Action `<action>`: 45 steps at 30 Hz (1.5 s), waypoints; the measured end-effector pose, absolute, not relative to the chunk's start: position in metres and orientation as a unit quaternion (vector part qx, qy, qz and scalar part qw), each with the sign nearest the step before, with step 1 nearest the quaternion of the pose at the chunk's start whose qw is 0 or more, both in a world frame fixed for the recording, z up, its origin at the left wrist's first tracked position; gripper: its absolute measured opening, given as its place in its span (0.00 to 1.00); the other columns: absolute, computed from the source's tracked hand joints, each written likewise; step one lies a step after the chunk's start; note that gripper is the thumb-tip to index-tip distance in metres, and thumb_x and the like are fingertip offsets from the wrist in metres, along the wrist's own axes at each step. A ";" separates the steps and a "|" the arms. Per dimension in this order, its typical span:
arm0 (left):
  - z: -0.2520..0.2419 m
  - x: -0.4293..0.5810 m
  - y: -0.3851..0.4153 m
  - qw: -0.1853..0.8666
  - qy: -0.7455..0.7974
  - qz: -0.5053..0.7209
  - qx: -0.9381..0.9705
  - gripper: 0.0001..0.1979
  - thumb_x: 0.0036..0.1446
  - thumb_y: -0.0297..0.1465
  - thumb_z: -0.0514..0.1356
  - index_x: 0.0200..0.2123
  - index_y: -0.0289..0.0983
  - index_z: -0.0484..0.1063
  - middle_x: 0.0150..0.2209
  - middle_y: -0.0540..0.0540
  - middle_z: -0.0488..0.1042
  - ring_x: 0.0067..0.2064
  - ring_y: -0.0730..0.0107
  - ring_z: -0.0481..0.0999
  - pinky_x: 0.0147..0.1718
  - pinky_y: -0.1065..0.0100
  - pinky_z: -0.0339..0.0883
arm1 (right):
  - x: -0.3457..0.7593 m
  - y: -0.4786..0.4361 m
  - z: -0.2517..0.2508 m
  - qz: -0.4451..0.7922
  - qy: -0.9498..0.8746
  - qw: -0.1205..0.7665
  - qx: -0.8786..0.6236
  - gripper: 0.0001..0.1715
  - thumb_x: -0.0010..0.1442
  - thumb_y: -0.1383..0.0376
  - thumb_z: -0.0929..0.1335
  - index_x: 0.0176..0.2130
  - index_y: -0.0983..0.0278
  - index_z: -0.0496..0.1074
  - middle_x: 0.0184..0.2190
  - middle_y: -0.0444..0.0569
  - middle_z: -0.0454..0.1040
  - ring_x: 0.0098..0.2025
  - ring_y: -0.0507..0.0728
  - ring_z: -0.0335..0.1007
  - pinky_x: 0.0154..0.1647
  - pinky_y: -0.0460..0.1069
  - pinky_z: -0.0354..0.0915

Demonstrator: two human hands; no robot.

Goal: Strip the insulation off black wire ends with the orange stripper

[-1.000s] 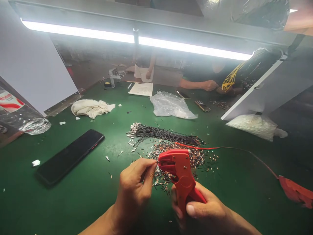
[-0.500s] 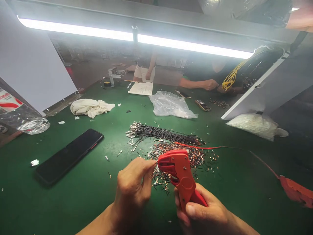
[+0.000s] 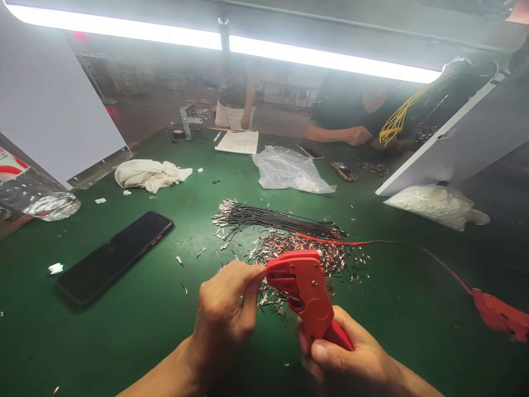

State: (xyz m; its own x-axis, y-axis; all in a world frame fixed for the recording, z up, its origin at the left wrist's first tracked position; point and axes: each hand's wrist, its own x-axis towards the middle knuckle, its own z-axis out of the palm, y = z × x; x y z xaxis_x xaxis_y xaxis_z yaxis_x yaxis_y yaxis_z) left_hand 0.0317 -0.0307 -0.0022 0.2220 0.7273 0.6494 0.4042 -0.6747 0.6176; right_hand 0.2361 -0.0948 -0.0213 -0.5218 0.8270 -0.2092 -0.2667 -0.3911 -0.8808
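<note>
My right hand (image 3: pixel 351 353) is wrapped round the handles of a red wire stripper (image 3: pixel 312 292), whose jaws point left. Thumb and fingertips of my left hand (image 3: pixel 227 303) are pinched together right at those jaws; whatever they hold is too small or hidden to make out. Behind the tool lies a heap of short wire offcuts and loose terminals (image 3: pixel 268 248). Beyond the heap, a bundle of black wires (image 3: pixel 276 216) lies with metal terminals at its left end and bare copper at its right. A red strand (image 3: pixel 334 241) runs along the heap's far edge.
A black phone (image 3: pixel 118 256) lies left, a white cloth (image 3: pixel 151 173) behind it. A plastic bag (image 3: pixel 291 168), notebook (image 3: pixel 237 141) and keypad phone (image 3: pixel 343 170) are farther back. Another person's hand (image 3: pixel 357 135) is near yellow wires (image 3: pixel 392 124). A lamp (image 3: pixel 330 55) hangs overhead; a bottle (image 3: pixel 37 193) is left.
The camera view has shifted slightly, so the background sits a little higher. Both hands and the wire stripper keep nearly the same pose, with the left fingertips still at the jaws.
</note>
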 end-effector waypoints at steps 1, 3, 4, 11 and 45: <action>-0.002 0.032 -0.030 0.159 0.369 0.500 0.767 0.07 0.60 0.21 0.57 0.38 0.36 0.74 0.26 0.52 0.72 0.25 0.77 0.69 0.26 0.73 0.64 | 0.235 -0.096 -0.020 0.768 -0.402 0.358 -0.347 0.24 0.54 0.50 0.73 0.30 0.66 0.65 0.19 0.42 0.62 0.19 0.47 0.56 0.18 0.43 0.54; -0.003 0.032 -0.029 0.160 0.368 0.497 0.770 0.07 0.61 0.21 0.58 0.38 0.37 0.73 0.26 0.52 0.72 0.25 0.77 0.69 0.26 0.73 0.64 | 0.234 -0.099 -0.017 0.777 -0.343 0.360 -0.386 0.25 0.53 0.48 0.73 0.31 0.64 0.61 0.18 0.38 0.60 0.16 0.45 0.52 0.15 0.42 0.51; -0.004 0.032 -0.028 0.161 0.367 0.497 0.770 0.07 0.61 0.22 0.58 0.39 0.37 0.73 0.26 0.51 0.73 0.26 0.77 0.70 0.26 0.74 0.65 | 0.233 -0.100 -0.016 0.780 -0.311 0.361 -0.404 0.26 0.53 0.47 0.73 0.31 0.62 0.60 0.17 0.37 0.59 0.15 0.45 0.49 0.14 0.41 0.48; -0.004 0.037 -0.027 0.181 0.382 0.475 0.772 0.06 0.62 0.23 0.57 0.39 0.35 0.72 0.29 0.50 0.77 0.27 0.77 0.75 0.28 0.76 0.69 | 0.237 -0.100 -0.018 0.812 -0.257 0.389 -0.353 0.23 0.56 0.49 0.71 0.30 0.62 0.60 0.15 0.34 0.55 0.12 0.43 0.43 0.11 0.40 0.44; -0.012 0.047 -0.040 -0.047 0.278 0.380 0.881 0.06 0.58 0.19 0.58 0.38 0.31 0.72 0.22 0.51 0.65 0.25 0.71 0.60 0.23 0.69 0.53 | 0.236 -0.077 0.011 0.595 -0.449 0.462 -0.481 0.13 0.60 0.59 0.68 0.43 0.64 0.67 0.32 0.45 0.67 0.33 0.54 0.64 0.38 0.50 0.63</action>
State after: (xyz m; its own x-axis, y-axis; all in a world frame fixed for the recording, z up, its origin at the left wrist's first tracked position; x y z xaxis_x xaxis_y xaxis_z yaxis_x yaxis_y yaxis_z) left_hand 0.0470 -0.0404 -0.0119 0.5561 0.4538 0.6963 0.5254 -0.8411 0.1286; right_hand 0.2362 -0.0774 0.0109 -0.1100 0.9813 -0.1580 -0.1172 -0.1706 -0.9783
